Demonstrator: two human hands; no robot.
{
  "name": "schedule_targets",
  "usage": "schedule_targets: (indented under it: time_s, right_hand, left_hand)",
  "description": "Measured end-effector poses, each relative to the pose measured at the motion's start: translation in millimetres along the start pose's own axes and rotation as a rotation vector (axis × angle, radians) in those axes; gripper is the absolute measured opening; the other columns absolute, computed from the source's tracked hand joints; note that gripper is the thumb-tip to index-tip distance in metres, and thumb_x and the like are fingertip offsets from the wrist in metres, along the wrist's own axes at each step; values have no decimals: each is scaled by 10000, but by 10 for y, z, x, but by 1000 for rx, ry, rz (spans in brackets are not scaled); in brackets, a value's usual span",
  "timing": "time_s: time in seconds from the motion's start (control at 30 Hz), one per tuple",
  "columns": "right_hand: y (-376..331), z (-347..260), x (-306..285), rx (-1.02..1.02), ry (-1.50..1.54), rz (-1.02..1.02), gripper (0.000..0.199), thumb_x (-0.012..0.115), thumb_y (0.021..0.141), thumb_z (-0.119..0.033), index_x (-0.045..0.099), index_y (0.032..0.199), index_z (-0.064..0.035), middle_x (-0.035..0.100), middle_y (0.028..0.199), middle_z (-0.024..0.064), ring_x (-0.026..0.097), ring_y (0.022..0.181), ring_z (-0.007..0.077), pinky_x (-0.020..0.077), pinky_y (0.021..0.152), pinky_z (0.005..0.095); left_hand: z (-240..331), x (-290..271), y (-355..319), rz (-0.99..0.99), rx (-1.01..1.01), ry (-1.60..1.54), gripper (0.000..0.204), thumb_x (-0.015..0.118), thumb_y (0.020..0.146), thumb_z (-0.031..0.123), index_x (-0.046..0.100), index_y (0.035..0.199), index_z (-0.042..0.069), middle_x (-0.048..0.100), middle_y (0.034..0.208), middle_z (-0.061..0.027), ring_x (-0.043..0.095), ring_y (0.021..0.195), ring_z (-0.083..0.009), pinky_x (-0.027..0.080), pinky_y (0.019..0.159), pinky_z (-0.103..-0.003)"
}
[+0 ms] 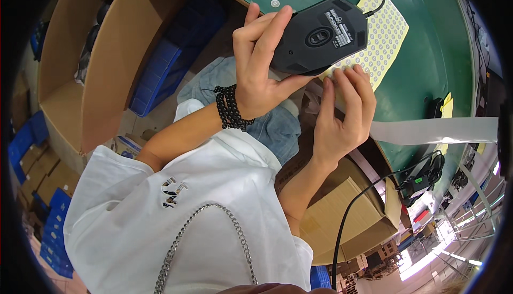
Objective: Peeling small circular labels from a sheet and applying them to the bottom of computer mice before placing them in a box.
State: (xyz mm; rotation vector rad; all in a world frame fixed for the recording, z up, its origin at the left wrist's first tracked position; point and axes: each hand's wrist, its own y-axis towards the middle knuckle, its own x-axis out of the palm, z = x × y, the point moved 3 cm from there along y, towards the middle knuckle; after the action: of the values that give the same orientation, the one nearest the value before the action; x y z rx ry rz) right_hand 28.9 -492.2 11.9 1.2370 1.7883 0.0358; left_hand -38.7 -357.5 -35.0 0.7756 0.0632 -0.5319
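My left hand (262,59) holds a black wired computer mouse (320,35) upside down, its underside facing me, above the edge of a green table (427,53). A black bead bracelet (231,107) circles my left wrist. My right hand (342,112) is just below the mouse, its fingertips touching the near edge of a yellow sheet of small round stickers (387,32) that lies on the table under the mouse. The mouse's black cable runs off toward the top of the picture.
An open cardboard box (91,64) and blue plastic crates (160,69) stand on the floor to the left. Another cardboard box (342,214) sits below the table at the right. A white strip (433,131), a black cable and a black device (427,174) lie along the table's right rim.
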Motion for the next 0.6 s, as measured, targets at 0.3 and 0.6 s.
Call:
schedule_targets:
  time_s: [0.3, 0.6]
  right_hand:
    - [-12, 32, 26, -89, -7, 17, 264, 769, 749, 102, 752, 978, -29, 716, 1099, 84, 662, 1143, 280, 471, 1103, 462]
    - [26, -11, 45, -44, -15, 27, 254, 752, 752, 117, 746, 959, -30, 723, 1092, 80, 666, 1141, 273, 452, 1121, 462]
  left_hand:
    - [-5, 24, 12, 70, 45, -103, 828, 874, 636, 109, 548, 1391, 14, 554, 1274, -116, 563, 1157, -256, 195, 1226, -509]
    - [-17, 24, 9, 75, 34, -101, 816, 871, 622, 94, 561, 1375, 22, 553, 1277, -112, 570, 1159, -254, 188, 1228, -514]
